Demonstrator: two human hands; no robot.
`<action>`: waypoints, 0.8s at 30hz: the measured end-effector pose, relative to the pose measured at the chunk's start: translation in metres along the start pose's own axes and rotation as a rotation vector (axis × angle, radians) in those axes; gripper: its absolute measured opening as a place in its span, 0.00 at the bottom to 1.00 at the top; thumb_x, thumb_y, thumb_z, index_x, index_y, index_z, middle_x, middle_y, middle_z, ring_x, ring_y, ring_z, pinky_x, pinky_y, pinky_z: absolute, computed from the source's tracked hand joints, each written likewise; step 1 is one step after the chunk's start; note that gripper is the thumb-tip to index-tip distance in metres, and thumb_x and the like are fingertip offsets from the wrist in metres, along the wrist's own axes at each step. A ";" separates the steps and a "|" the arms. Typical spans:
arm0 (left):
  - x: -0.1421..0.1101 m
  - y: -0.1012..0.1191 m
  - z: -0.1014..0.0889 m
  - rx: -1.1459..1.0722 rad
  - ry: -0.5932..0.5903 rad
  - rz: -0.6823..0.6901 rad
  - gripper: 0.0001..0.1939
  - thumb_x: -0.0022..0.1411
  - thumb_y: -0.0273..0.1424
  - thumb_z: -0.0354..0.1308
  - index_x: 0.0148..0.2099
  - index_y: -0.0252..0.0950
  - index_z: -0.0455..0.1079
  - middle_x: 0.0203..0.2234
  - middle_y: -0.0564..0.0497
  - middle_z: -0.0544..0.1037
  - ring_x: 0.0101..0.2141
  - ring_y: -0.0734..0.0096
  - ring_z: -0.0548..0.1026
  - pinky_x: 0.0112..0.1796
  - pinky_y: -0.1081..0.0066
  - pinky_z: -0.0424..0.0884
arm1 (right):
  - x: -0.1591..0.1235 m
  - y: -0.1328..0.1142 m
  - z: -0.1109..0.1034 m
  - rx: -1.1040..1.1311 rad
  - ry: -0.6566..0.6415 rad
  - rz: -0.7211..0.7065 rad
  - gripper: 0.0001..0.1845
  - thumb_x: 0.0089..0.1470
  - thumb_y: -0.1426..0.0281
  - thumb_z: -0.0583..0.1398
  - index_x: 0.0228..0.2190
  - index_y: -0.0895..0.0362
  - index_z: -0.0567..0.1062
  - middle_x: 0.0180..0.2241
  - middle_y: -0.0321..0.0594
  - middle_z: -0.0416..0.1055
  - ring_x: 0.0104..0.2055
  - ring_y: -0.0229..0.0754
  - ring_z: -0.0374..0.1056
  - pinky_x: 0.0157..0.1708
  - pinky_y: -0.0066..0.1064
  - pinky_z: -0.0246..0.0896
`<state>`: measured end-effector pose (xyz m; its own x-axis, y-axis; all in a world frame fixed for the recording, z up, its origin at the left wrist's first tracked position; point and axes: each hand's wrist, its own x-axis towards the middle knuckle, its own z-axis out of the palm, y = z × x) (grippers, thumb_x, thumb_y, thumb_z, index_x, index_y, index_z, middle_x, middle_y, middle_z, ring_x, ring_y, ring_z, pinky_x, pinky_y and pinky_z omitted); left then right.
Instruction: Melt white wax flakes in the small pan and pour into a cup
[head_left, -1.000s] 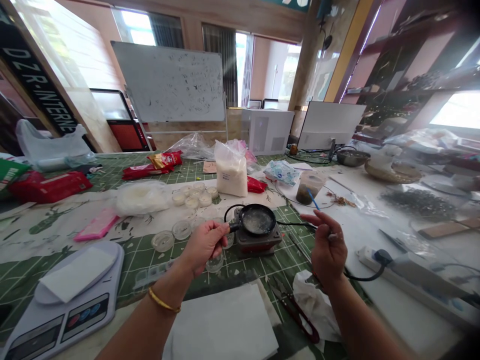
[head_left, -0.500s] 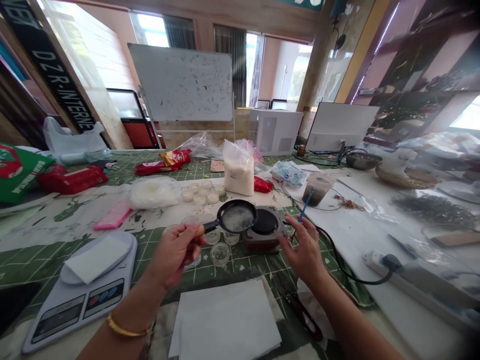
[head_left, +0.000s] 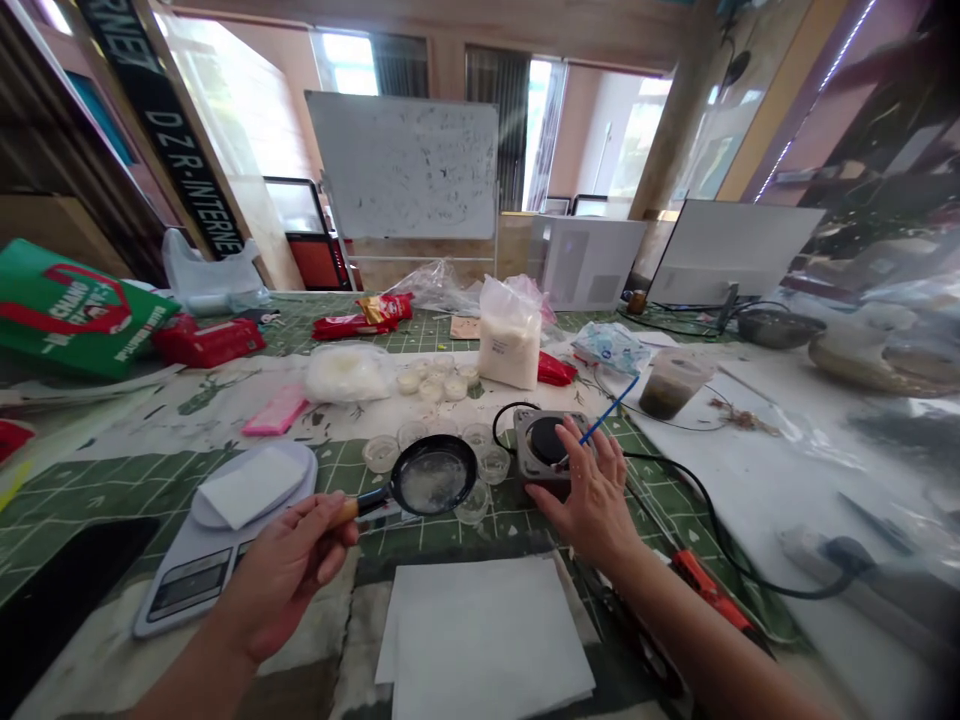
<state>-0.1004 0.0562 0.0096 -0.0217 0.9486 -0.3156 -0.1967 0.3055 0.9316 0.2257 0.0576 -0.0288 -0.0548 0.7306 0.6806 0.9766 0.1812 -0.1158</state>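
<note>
My left hand (head_left: 304, 550) grips a small black frying pan (head_left: 433, 474) by its wooden-ended handle, above the table. A cloudy, pale layer covers the pan's bottom. Below and behind it stand several clear small cups (head_left: 381, 453). My right hand (head_left: 592, 490) is over the front right of a small electric hot plate (head_left: 546, 440), thumb at its front edge. A thin blue stick (head_left: 609, 410) passes between the fingers of this hand; its lower end is partly hidden. Behind the pan, several cups with whitish filling (head_left: 431, 388) stand by a bag of pale granules (head_left: 510, 335).
White sheets (head_left: 487, 640) lie in front. A kitchen scale (head_left: 180, 590) stands at left beside a black slab (head_left: 75, 590). At right are a plastic cup of dark liquid (head_left: 675, 385), the hot plate's black cable (head_left: 697, 510) and an orange-handled tool (head_left: 712, 590).
The pan has moved left, away from the hot plate, and lower. My right hand has come in over the hot plate, and the blue stick leans more to the right. The view has turned left.
</note>
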 end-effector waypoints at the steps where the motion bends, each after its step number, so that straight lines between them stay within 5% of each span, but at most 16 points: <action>1: 0.001 -0.002 -0.002 -0.013 -0.006 0.001 0.21 0.49 0.47 0.68 0.30 0.34 0.69 0.20 0.54 0.72 0.15 0.85 0.58 0.16 0.83 0.49 | 0.002 0.001 0.001 -0.009 -0.009 0.005 0.41 0.50 0.58 0.63 0.60 0.57 0.56 0.63 0.47 0.58 0.65 0.61 0.46 0.63 0.58 0.38; 8: 0.007 -0.012 0.004 -0.046 -0.044 0.030 0.20 0.52 0.45 0.67 0.29 0.33 0.67 0.21 0.54 0.72 0.14 0.87 0.57 0.16 0.83 0.50 | 0.017 0.019 0.001 -0.094 0.040 0.120 0.40 0.51 0.56 0.61 0.60 0.57 0.57 0.63 0.48 0.59 0.65 0.61 0.46 0.63 0.61 0.34; 18: 0.004 -0.019 0.008 -0.064 -0.011 0.033 0.19 0.53 0.45 0.66 0.30 0.34 0.67 0.20 0.55 0.72 0.15 0.86 0.58 0.17 0.82 0.51 | 0.027 0.053 0.002 -0.075 0.094 0.098 0.39 0.53 0.55 0.61 0.61 0.55 0.57 0.61 0.50 0.60 0.67 0.63 0.42 0.60 0.68 0.30; 21: 0.004 -0.022 0.013 -0.067 -0.026 0.024 0.19 0.54 0.45 0.66 0.31 0.34 0.67 0.21 0.55 0.72 0.15 0.85 0.59 0.17 0.82 0.50 | 0.022 0.056 -0.011 0.016 0.119 0.125 0.36 0.55 0.56 0.60 0.60 0.56 0.59 0.60 0.51 0.62 0.65 0.63 0.48 0.60 0.64 0.40; 24: 0.004 -0.025 0.020 -0.066 -0.033 0.018 0.20 0.53 0.46 0.66 0.31 0.34 0.66 0.21 0.55 0.72 0.15 0.85 0.60 0.17 0.82 0.50 | 0.007 0.047 -0.031 0.201 0.161 0.160 0.30 0.57 0.60 0.58 0.58 0.56 0.63 0.55 0.51 0.68 0.58 0.56 0.62 0.53 0.50 0.59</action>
<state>-0.0761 0.0544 -0.0114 0.0063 0.9564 -0.2919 -0.2606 0.2834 0.9229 0.2775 0.0511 -0.0072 0.1461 0.6498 0.7459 0.9085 0.2102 -0.3611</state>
